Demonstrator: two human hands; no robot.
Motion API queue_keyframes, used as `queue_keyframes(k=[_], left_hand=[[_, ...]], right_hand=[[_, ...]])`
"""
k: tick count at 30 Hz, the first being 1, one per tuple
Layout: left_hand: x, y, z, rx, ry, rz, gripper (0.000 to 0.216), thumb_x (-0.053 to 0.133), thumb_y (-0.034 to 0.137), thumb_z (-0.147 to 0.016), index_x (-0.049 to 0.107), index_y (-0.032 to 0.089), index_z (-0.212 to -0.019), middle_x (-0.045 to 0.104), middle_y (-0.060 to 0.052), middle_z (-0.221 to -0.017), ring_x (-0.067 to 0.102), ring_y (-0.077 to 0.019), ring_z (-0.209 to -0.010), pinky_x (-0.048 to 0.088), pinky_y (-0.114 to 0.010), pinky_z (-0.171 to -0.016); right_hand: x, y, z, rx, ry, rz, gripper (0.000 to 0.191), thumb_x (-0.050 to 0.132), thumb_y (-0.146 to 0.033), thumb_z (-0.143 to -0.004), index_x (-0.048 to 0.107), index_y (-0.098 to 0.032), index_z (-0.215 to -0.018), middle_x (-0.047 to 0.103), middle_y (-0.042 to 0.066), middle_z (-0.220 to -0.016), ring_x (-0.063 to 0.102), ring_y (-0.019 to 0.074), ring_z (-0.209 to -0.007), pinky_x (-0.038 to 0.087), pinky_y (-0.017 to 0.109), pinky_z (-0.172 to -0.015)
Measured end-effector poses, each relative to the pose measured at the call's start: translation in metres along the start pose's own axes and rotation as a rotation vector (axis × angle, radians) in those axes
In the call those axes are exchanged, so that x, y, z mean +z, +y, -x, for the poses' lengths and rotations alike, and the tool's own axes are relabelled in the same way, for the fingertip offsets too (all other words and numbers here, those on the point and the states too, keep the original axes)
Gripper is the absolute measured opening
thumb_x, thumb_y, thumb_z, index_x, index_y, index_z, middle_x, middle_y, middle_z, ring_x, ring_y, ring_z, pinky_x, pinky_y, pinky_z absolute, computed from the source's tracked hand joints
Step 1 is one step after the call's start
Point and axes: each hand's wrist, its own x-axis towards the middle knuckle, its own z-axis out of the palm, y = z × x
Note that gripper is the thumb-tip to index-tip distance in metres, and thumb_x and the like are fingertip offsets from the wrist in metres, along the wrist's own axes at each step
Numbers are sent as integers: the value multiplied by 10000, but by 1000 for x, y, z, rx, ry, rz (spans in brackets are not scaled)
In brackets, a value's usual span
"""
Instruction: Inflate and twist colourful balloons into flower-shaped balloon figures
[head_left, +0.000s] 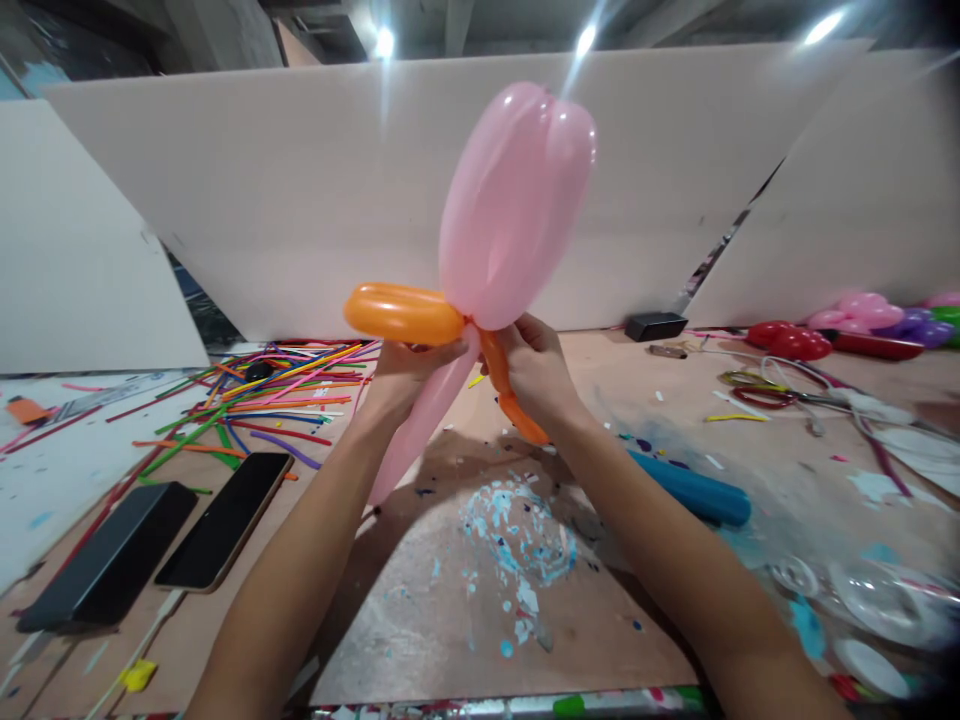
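The pink balloon and the orange balloon are held up above the middle of the table. They are joined at a twist that is pinched between the left grip, clenched under the orange balloon's right end, and the right grip, closed on the orange tail just beside it; the pink lobes are raised above both grips. Bare table is left beneath the hands, while the left side is crowded by a heap of uninflated balloons and a phone, the right by a blue balloon, and the far edge is closed off by white boards.
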Motion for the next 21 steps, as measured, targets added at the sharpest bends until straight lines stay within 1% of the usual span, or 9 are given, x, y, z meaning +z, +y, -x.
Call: queue_keyframes(k=[3, 5, 7, 8, 9, 12, 15, 17, 21], left_hand=[[6, -1, 4, 326, 270, -287, 443, 806, 379, -669, 414, 186, -599, 382, 68, -561, 408, -67, -527, 397, -216, -548], [9, -2, 6, 519, 340, -376, 344, 755, 353, -738, 461, 188, -669, 454, 52, -625, 469, -74, -570, 432, -216, -582], [11, -3, 8, 631, 329, -415, 185, 662, 325, -826, 537, 196, -866, 572, 8, -800, 578, -100, -705, 492, -237, -678], [12, -2, 9, 654, 296, -443, 180, 606, 308, -864, 539, 206, -997, 602, -20, -919, 611, -117, -796, 511, -255, -736], [12, -1, 11, 668, 247, -489, 254, 568, 290, -882, 512, 219, -1119, 605, -47, -1042, 623, -135, -887, 521, -276, -792], [10, 5, 14, 712, 75, -706, 619, 601, 268, -820, 342, 232, -1381, 483, -118, -1342, 540, -229, -1164, 490, -374, -959], [5, 10, 15, 667, 30, -893, 866, 656, 260, -734, 210, 212, -1475, 400, -158, -1391, 437, -303, -1270, 447, -469, -1018], [2, 11, 13, 596, 74, -970, 866, 644, 235, -727, 217, 207, -1480, 401, -166, -1354, 446, -314, -1252, 462, -488, -991], [-6, 9, 6, 543, 164, -1016, 649, 602, 205, -756, 393, 164, -1369, 375, -198, -1376, 452, -324, -1254, 508, -449, -907]], right_hand=[[0, 8, -4, -12, 109, -7, 239, 574, -424, -862, 583, -195, -796, 538, -6, -657, 503, 103, -542, 443, 230, -497], [2, 13, -3, -41, 115, -13, 264, 575, -458, -862, 591, -202, -798, 543, -10, -660, 516, 106, -545, 445, 229, -492], [4, 16, -1, -99, 86, -16, 287, 576, -494, -863, 589, -213, -805, 548, -13, -668, 527, 111, -553, 448, 232, -497], [4, 16, 0, -129, 69, -15, 287, 573, -501, -868, 587, -219, -814, 548, -14, -670, 529, 112, -557, 447, 234, -501], [4, 15, 1, -156, 54, -9, 283, 561, -501, -879, 585, -224, -827, 546, -17, -671, 526, 112, -557, 445, 235, -504], [4, 8, 1, -229, 1, 77, 263, 490, -464, -934, 593, -227, -881, 529, -19, -676, 499, 108, -556, 439, 241, -526], [5, 0, -1, -382, -50, 312, 245, 440, -377, -971, 614, -211, -924, 571, 5, -749, 540, 128, -657, 462, 261, -627], [10, -2, -2, -524, -43, 515, 214, 459, -317, -965, 634, -195, -953, 616, 40, -855, 585, 157, -781, 475, 286, -728], [24, 6, 1, -731, 18, 793, 221, 467, -274, -961, 652, -173, -1028, 648, 97, -994, 618, 202, -917, 483, 326, -836]])
